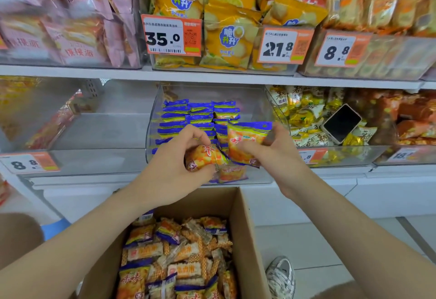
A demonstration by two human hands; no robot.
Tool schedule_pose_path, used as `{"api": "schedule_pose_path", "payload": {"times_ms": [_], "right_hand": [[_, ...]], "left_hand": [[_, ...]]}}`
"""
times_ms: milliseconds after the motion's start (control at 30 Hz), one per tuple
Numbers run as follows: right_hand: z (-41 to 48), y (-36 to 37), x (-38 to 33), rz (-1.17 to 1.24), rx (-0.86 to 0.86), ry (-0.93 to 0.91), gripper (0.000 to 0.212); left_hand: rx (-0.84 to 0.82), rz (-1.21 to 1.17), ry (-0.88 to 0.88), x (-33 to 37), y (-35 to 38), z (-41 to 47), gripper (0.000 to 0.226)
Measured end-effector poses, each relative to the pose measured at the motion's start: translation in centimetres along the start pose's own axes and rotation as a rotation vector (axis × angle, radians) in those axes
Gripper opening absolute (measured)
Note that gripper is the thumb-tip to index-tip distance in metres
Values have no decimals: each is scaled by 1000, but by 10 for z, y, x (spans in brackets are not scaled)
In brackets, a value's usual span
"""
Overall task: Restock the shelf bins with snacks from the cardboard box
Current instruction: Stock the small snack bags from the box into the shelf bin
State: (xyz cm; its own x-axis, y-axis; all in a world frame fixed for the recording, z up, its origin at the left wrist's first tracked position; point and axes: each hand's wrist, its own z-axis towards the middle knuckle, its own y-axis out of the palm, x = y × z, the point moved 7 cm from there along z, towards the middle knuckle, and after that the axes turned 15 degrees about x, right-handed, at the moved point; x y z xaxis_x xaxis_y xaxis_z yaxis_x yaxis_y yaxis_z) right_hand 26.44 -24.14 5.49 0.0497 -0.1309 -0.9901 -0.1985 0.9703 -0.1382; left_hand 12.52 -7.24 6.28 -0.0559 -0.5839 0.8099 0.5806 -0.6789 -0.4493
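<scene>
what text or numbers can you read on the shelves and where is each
"35.0": left price tag, upper shelf.
"21.8": middle price tag, upper shelf.
"8.8": right price tag, upper shelf.
"8.8": lower-shelf price tag, far left.
"脆升升": yellow bags.
Small print and snack packets: too blurred.

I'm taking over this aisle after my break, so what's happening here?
A person is restocking. The left hand grips one orange-and-blue snack packet and the right hand holds a second packet, both at the front of the clear middle bin, where matching packets already stand in rows. The open cardboard box below holds many more.
</scene>
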Motion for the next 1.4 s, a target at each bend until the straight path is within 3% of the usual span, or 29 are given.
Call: {"api": "schedule_pose_path", "payload": {"times_ms": [200, 400, 533, 633, 833, 967, 1167, 1267, 1333, 1400], "right_hand": [[56, -16, -33, -459, 164, -625, 29], [127, 7, -21, -724, 139, -726, 35], [157, 34, -23, -1123, 149, -799, 37], [174, 51, -23, -1423, 197, -733, 36], [191, 82, -12, -1583, 125, -717, 37], [202, 94, 7, -1576, -35, -732, 41], [200, 87, -5, -1457, 138, -739, 37], [195, 72, -7, -1188, 193, -659, 13], [182, 59, -12, -918, 195, -546, 33], [156, 51, -18, -540, 105, -314, 39]], "left_hand": [[148, 99, 109, 11, 6, 15, 59], [206, 161, 96, -3, 17, 41, 67], [193, 229, 81, -18, 25, 61, 70], [146, 271, 104, -27, 37, 66, 67], [-4, 354, 112, -45, 60, 64, 60], [10, 293, 103, -49, 59, 62, 61], [67, 252, 71, -46, 50, 69, 73], [120, 266, 57, -43, 42, 71, 75], [152, 264, 43, -39, 38, 72, 76], [181, 252, 40, -35, 35, 73, 77]]}}
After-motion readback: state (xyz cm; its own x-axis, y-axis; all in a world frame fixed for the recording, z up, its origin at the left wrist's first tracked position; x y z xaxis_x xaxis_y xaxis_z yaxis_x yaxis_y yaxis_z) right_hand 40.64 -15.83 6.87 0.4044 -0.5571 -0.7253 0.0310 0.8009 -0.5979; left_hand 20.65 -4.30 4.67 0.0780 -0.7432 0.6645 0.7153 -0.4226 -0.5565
